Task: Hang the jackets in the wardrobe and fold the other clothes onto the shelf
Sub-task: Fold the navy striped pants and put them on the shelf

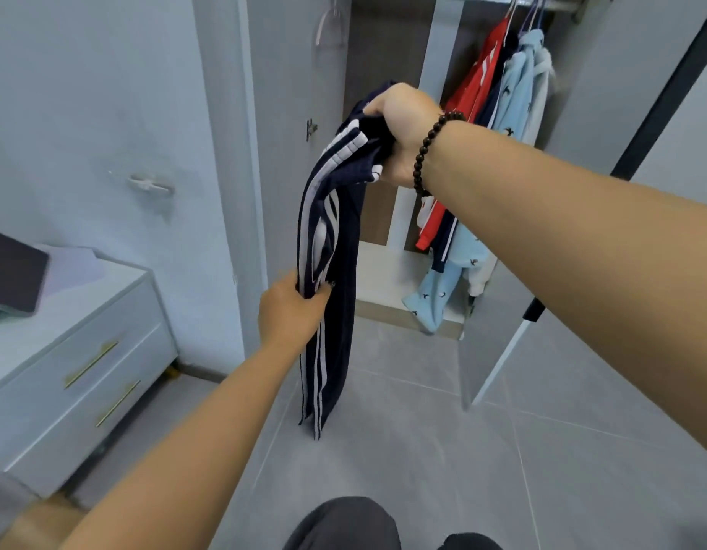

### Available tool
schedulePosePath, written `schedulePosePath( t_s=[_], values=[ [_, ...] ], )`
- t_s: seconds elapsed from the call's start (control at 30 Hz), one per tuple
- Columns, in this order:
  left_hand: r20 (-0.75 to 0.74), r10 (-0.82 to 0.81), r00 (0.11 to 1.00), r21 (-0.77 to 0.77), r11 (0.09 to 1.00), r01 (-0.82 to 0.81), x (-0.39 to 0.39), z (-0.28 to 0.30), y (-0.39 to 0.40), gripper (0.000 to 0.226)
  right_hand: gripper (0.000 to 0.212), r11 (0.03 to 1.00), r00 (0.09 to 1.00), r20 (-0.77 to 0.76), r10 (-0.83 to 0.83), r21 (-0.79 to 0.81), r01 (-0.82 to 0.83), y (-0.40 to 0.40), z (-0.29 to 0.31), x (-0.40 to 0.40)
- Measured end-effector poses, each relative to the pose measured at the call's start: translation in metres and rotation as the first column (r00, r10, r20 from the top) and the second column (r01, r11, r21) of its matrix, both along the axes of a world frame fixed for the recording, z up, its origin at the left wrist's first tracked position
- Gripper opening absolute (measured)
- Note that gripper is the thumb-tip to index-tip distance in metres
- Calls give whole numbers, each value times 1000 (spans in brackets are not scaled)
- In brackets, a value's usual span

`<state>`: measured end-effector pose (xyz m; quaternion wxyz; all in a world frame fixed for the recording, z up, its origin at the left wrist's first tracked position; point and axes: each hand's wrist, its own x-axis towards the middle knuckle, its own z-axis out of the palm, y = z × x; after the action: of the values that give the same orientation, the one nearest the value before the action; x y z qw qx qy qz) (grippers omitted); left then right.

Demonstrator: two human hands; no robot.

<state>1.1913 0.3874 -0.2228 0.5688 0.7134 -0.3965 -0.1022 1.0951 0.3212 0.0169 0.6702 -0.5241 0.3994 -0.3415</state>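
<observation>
- A navy garment with white side stripes [332, 248], seemingly track trousers, is held hanging in front of the open wardrobe [387, 160], clear of the floor [423, 450].
- The right hand [399, 129] is closed round the bunched top of the garment, with the fingers curled tightly into the fabric; a dark bead bracelet [431, 148] is worn on that wrist.
- The left hand [292, 307] is closed on the garment lower down, with the striped edge pinched between thumb and fingers.
- A red jacket [469, 97], a navy one and a pale blue hooded one [518, 89] are already hung on the rail at the upper right.
- The white shelf [383, 271] at the bottom of the wardrobe, below the jackets, is judged to be where the folded garment belongs.
- Risk: since the top is gripped as a bunch, an uneven fold could result unless the legs are aligned first.
- Risk: the loose lower end could drag on the floor if the hands are lowered.
- Risk: the trailing blue sleeve above the shelf could be caught or trapped under the folded garment when it is set down.
</observation>
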Motion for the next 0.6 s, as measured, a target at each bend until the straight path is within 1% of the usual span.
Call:
schedulePosePath(
  t_s=[0.07,0.13,0.17,0.2,0.3,0.37,0.43,0.5,0.53,0.6],
  values=[
    [35,-11,999,47,999,9,7,-3,23,13,6,1000,998,57,25,-19,-24,25,4,-10],
    [88,27,996,52,998,-32,21,-3,48,24,24,998,1000,1,31,-62,-31,34,1,-24],
    [120,53,991,56,997,-60,29,-3,61,26,31,997,999,-16,39,-68,-40,40,-1,-31],
    [163,76,984,66,994,-88,36,-4,76,25,33,996,999,-4,44,-81,-44,44,-5,-38],
    [283,106,953,143,978,-151,48,-10,119,14,27,994,997,1,75,-85,-75,65,-13,-61],
    [302,30,953,235,966,-105,44,-26,145,14,25,992,995,30,95,-88,-92,74,-14,-75],
    [308,-102,946,345,939,-11,29,-46,168,13,24,989,994,49,101,-112,-95,82,-12,-92],
    [358,-212,909,407,912,53,9,-62,185,9,28,987,992,63,106,-129,-97,88,-9,-115],
    [378,-254,890,413,907,83,-1,-66,192,17,34,984,992,58,112,-144,-102,89,-9,-129],
    [386,-353,852,428,887,174,-19,-71,202,40,46,982,995,24,96,-167,-91,93,-14,-161]
  ],
)
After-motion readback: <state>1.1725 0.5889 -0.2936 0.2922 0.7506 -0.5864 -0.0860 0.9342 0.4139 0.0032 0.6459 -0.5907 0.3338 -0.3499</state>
